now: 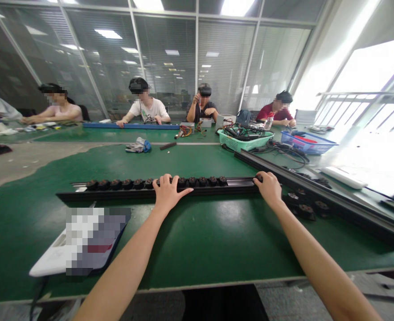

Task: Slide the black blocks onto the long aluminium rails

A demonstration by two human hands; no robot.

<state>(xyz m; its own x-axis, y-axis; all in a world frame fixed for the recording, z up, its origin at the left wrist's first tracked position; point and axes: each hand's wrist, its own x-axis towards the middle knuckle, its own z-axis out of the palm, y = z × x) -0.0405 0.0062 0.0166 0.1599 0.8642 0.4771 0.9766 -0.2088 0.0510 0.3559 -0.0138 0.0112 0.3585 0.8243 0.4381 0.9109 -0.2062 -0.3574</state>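
Note:
A long black rail [116,194] lies across the green table [217,240] in front of me, with a row of several small black round parts [123,183] seated along its channel. My left hand [167,192] rests on the rail's middle, fingers spread over the parts and thumb out to the right. My right hand [268,187] is at the rail's right end, fingers curled around one black round part [259,178]. More loose round parts [305,208] lie on the table just right of that hand.
A second long black rail [334,200] runs diagonally at the right. A white device [80,243] lies near the front left. A green basket [244,141] and a blue basket [309,145] stand farther back. Several other people sit working along the far side.

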